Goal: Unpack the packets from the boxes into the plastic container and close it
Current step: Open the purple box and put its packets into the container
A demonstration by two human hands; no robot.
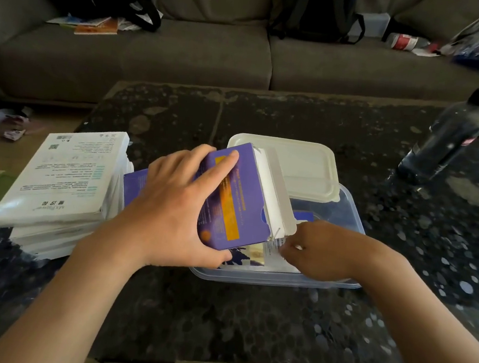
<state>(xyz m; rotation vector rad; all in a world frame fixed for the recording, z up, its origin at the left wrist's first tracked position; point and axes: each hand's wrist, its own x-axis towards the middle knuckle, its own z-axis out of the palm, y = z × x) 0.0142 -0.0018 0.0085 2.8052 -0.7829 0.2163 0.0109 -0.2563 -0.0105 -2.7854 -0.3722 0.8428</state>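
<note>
Gripping opened purple cardboard box [230, 206] with left hand [177, 204], tilted above clear rectangular plastic container [275, 280]. Pinching printed white packet [272, 250] with right hand [319, 250], inside container.

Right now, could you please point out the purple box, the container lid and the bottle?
purple box [236, 219]: head view, its printed front face.
container lid [301, 164]: head view, its flat top.
bottle [447, 137]: head view, its clear body.
</note>
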